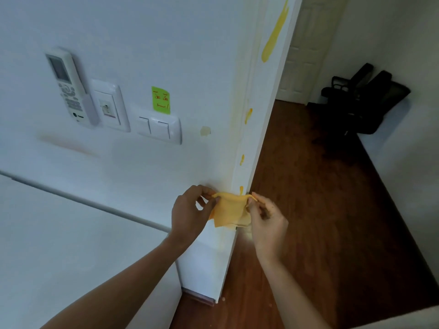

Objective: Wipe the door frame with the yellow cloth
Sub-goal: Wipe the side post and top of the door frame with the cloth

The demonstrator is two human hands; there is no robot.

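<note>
The yellow cloth [229,211] hangs folded between both hands, just in front of the lower part of the white door frame [259,119]. My left hand [190,214] pinches its upper left corner. My right hand [267,222] pinches its upper right corner. The frame runs up from the floor to the top of the view. It carries a long yellow smear [274,39] near the top and smaller yellow spots [248,115] lower down, the lowest just above the cloth.
On the white wall to the left hang a remote control [69,86] in a holder, a socket plate [109,105], a double light switch [159,128] and a green sticky note [160,100]. Past the frame are wooden floor [308,210] and black office chairs [361,100].
</note>
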